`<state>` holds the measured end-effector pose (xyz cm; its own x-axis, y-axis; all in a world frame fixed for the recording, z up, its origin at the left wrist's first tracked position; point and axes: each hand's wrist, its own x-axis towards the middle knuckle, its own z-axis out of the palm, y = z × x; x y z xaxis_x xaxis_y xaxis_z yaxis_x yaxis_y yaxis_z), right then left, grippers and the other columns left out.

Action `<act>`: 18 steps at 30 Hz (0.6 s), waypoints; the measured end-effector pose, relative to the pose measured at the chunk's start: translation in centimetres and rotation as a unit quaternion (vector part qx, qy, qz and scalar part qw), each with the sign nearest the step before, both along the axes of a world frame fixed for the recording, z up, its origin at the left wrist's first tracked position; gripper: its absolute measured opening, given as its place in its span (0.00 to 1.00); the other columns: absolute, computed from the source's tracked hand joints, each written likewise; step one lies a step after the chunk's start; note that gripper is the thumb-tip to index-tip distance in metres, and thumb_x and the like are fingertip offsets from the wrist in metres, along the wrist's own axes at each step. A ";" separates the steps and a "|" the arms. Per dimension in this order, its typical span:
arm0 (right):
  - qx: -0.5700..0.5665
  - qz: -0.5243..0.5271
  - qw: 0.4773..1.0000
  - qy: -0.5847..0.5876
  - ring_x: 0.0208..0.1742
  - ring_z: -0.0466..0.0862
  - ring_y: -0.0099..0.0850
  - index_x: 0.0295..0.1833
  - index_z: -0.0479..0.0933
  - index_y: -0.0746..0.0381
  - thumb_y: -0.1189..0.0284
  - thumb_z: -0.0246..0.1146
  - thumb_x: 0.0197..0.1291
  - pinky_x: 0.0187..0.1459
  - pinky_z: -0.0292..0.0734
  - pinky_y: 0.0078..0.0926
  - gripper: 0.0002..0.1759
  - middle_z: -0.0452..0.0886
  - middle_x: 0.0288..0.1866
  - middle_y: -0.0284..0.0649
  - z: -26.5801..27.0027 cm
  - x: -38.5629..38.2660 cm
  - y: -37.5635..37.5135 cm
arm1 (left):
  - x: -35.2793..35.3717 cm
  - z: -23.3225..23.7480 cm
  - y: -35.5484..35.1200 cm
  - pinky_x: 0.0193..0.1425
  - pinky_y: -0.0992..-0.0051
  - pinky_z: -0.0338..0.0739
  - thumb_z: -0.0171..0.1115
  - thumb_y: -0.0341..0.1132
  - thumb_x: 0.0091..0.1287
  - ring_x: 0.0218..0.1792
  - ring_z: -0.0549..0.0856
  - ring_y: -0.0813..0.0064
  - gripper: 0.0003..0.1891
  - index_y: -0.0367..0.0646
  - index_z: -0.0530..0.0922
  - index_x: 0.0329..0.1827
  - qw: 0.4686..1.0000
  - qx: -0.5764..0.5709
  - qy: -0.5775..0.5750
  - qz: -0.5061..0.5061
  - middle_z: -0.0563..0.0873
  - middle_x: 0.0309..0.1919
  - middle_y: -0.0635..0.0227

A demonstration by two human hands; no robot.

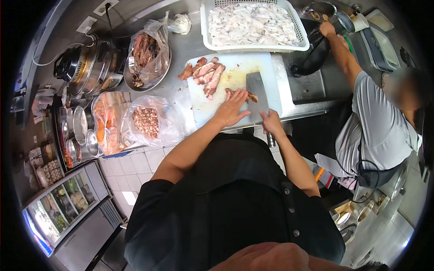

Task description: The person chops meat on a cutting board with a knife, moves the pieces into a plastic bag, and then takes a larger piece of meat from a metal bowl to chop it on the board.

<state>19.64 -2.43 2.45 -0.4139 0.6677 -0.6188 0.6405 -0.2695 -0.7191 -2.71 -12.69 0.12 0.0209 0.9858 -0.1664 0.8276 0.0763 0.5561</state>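
Note:
My right hand (272,122) is closed around the handle of a cleaver (257,88), whose broad blade lies over the right part of a white cutting board (199,110). My left hand (231,109) rests with fingers stretched out on a piece of roasted meat (252,96), just left of the blade and partly covering it. Several thick slices of cooked meat (210,77) lie on the board's upper left. Juice stains and small crumbs mark the board's surface.
Behind the board stands a white basket (302,44) of pale sliced food. Left are a metal bowl (168,67) with bagged roast meat and a plastic bag (167,122) of diced meat. At right, a co-worker (379,117) reaches over the sink (312,92).

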 end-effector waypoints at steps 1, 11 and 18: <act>0.002 0.000 1.000 0.004 0.12 0.80 0.33 0.47 0.78 0.73 0.59 0.63 0.82 0.16 0.74 0.36 0.23 0.78 0.19 0.41 -0.5 -0.6 0.1 | -0.4 0.0 -0.3 0.95 0.46 0.42 0.59 0.64 0.79 0.93 0.49 0.54 0.52 0.35 0.53 0.92 1.000 0.008 -0.013 0.003 0.52 0.93 0.51; 0.005 0.027 0.999 -0.029 0.12 0.80 0.33 0.54 0.80 0.70 0.59 0.63 0.82 0.16 0.74 0.34 0.21 0.79 0.20 0.41 1.4 1.7 -2.3 | -0.8 1.1 -1.5 0.96 0.52 0.40 0.52 0.69 0.81 0.94 0.45 0.59 0.53 0.36 0.51 0.93 0.995 -0.045 0.087 0.013 0.48 0.94 0.55; -0.010 0.010 1.000 -0.014 0.12 0.79 0.33 0.52 0.78 0.71 0.59 0.63 0.82 0.15 0.75 0.36 0.21 0.79 0.21 0.41 -1.1 -1.4 -1.1 | -0.9 1.2 -1.7 0.95 0.50 0.44 0.57 0.66 0.80 0.94 0.48 0.56 0.51 0.36 0.53 0.92 0.998 -0.020 0.064 0.018 0.50 0.94 0.54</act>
<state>18.29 -3.58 1.30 -0.4102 0.6467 -0.6430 0.6653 -0.2701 -0.6960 -3.61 -14.41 1.27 -0.0388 0.9782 -0.2041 0.8876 0.1275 0.4427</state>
